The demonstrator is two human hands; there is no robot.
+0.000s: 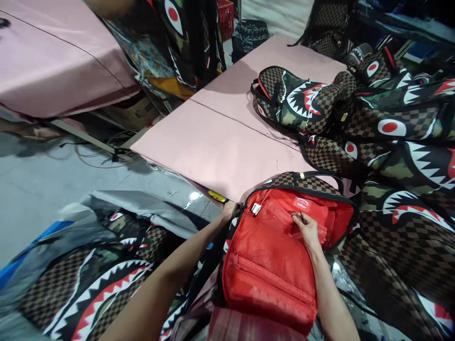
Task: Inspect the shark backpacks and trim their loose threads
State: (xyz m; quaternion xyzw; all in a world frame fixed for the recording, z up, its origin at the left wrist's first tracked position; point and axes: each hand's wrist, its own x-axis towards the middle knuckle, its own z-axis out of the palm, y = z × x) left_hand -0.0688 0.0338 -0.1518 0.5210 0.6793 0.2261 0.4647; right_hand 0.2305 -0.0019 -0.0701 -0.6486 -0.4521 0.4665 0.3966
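A checkered backpack (314, 179) lies unzipped in front of me, its red lining (273, 246) showing, with a mesh and zipped pocket on the opened flap. My left hand (231, 210) grips the bag's left edge near the zipper; the bag hides part of its fingers. Inside the opening, my right hand (307, 229) is closed around small dark thread snips (303, 218), their points at the red inner pocket. A white label (256, 208) sticks out from the lining at the left.
Several shark-mouth backpacks (391, 125) are piled along the right of the pink table (213, 137). More bags (88, 284) lie in grey wrapping at the lower left. Across the gap, a person (145, 52) stands by another backpack (188, 38) and a second pink table (64, 61).
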